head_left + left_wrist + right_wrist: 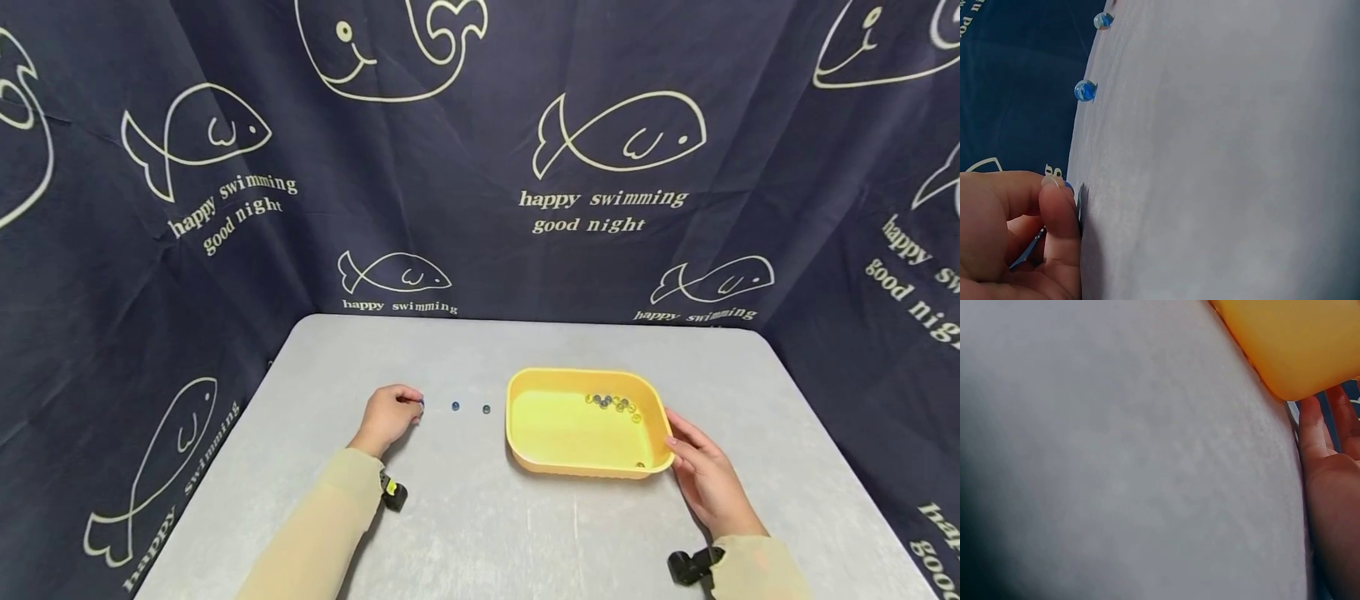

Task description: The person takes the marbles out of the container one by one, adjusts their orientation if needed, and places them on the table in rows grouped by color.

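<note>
Between its thumb and index finger my left hand (390,414) pinches a blue marble (1069,185), down at the tabletop. Most of that marble is hidden by the fingertips. To its right, a blue marble (455,407) and a darker marble (486,409) lie in a row with it. A yellow plastic tub (555,460) stands right of them. My right hand (708,477) grips the tub's right side, thumb at the rim and fingers along the outer wall. Inside the tub, several clear and dark marbles (606,402) cluster toward the back right, and a single marble (640,465) sits near the front right corner.
All of this is on a light grey table (465,533) with rounded far corners. Dark blue curtains (480,167) with fish drawings and lettering hang behind it and along both sides. Black wrist cameras (393,493) are strapped over the beige sleeves.
</note>
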A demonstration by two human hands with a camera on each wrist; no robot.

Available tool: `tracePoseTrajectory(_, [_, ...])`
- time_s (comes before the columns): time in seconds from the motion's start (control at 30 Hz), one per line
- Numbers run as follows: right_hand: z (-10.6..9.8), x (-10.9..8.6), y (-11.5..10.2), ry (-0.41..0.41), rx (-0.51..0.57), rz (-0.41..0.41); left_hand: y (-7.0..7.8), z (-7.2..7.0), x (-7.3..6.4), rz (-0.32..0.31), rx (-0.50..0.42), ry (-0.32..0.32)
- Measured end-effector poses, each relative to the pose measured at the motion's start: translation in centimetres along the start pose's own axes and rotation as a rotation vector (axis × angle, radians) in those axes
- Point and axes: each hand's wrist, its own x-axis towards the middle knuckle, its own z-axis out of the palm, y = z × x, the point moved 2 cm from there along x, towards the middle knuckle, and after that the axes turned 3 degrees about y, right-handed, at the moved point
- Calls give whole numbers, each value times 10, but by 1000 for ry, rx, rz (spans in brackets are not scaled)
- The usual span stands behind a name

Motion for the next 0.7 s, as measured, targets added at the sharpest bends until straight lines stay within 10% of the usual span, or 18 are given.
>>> tracePoseTrajectory(0.7, [1,0,1,14,-9,-3,-2,2,2,3,-3,13])
